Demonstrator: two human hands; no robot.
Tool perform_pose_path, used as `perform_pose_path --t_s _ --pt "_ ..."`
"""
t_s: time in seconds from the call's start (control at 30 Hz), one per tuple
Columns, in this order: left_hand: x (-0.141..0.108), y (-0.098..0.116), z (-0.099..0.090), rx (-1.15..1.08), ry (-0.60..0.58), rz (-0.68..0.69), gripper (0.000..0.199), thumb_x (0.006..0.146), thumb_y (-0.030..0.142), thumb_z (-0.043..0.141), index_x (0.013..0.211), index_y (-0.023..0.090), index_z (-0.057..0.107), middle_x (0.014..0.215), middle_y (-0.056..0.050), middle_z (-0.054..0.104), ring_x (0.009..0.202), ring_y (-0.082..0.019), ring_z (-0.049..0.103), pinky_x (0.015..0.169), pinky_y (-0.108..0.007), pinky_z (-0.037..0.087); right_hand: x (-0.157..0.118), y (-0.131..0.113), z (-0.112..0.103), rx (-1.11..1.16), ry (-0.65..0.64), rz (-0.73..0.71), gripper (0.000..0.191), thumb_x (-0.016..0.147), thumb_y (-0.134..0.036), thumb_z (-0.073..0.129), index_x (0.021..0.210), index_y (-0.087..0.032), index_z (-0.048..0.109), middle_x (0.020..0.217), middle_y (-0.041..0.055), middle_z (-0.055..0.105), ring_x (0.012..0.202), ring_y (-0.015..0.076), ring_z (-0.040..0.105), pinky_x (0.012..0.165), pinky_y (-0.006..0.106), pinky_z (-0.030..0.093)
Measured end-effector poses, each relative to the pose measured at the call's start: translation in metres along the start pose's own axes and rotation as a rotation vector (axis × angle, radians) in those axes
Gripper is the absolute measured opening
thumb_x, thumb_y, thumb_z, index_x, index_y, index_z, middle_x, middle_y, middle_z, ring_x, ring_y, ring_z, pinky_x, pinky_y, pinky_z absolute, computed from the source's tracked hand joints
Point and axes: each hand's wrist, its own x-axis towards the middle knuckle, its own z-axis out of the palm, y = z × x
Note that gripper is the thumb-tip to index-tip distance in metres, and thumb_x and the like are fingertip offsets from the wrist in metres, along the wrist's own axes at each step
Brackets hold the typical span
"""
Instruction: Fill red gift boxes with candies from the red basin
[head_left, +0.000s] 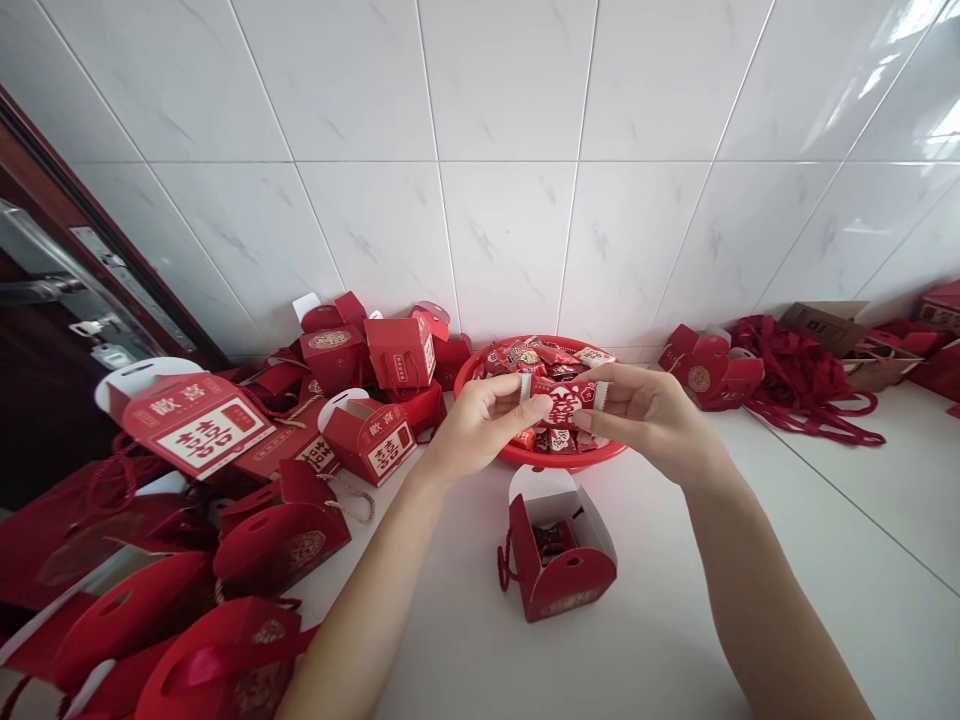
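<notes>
Between my two hands, a red-and-white wrapped candy [564,402] is stretched level above a basket. My left hand [482,415] pinches its left end, with the thumb lying on the wrapper. At the other end, the thumb and fingers of my right hand [654,412] grip the wrapper. Behind and below sits the round red plastic basket [495,458], heaped with wrapped candies [536,352]. Nearer to me, a red gift box [568,580] stands on the white surface with its top flaps open. Some dark red wrapped pieces [553,538] lie inside it, and a red cord hangs at its left.
Many red gift boxes [390,440] are piled on the left, reaching the near edge. On the right lie more red boxes [709,370], a heap of red ribbon [787,370] and a brown carton [832,325]. A tiled wall [510,230] rises behind; a door [67,270] is at far left.
</notes>
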Motion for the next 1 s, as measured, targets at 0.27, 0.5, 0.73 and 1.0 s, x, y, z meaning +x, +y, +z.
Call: perform_pose_path --t_s 0.27,0.5,0.73,1.0 --pt "0.0018 -0.0051 -0.0024 0.099 0.102 0.001 0.032 0.081 0.049 0.075 0.090 0.019 0.080 0.068 -0.001 0.066 0.063 -0.015 0.057 0.058 -0.025 0.047 0.0006 -0.0062 0.0023 -0.023 -0.025 -0.058 0.024 0.076 -0.039 0.082 0.079 -0.020 0.069 0.078 0.0025 0.068 0.063 0.0159 0.063 0.060 0.030 0.055" --pt "0.0009 -0.0045 0.0003 0.125 0.134 0.030 0.030 0.083 0.049 0.074 0.082 0.019 0.079 0.060 0.002 0.060 0.056 -0.012 0.048 0.054 -0.025 0.038 -0.0005 -0.0049 0.0034 -0.021 -0.048 -0.074 0.026 0.076 -0.043 0.083 0.081 -0.020 0.071 0.080 0.0026 0.068 0.070 0.0177 0.064 0.066 0.032 0.058" --pt "0.0004 -0.0048 0.0034 0.055 0.160 0.041 0.035 0.087 0.049 0.070 0.070 0.018 0.072 0.061 0.001 0.054 0.059 -0.012 0.045 0.055 -0.025 0.037 0.0017 -0.0030 0.0023 0.100 -0.030 -0.095 0.027 0.077 -0.041 0.083 0.093 -0.020 0.076 0.093 0.0055 0.073 0.077 0.0197 0.068 0.073 0.036 0.062" --pt "0.0015 -0.0044 0.0050 0.079 0.189 0.092 0.045 0.088 0.046 0.068 0.056 0.017 0.060 0.055 0.003 0.046 0.057 -0.010 0.039 0.054 -0.025 0.033 0.0014 -0.0010 0.0035 0.055 0.010 -0.162 0.020 0.086 -0.039 0.076 0.088 -0.019 0.075 0.083 0.0024 0.068 0.079 0.0175 0.066 0.072 0.031 0.058"
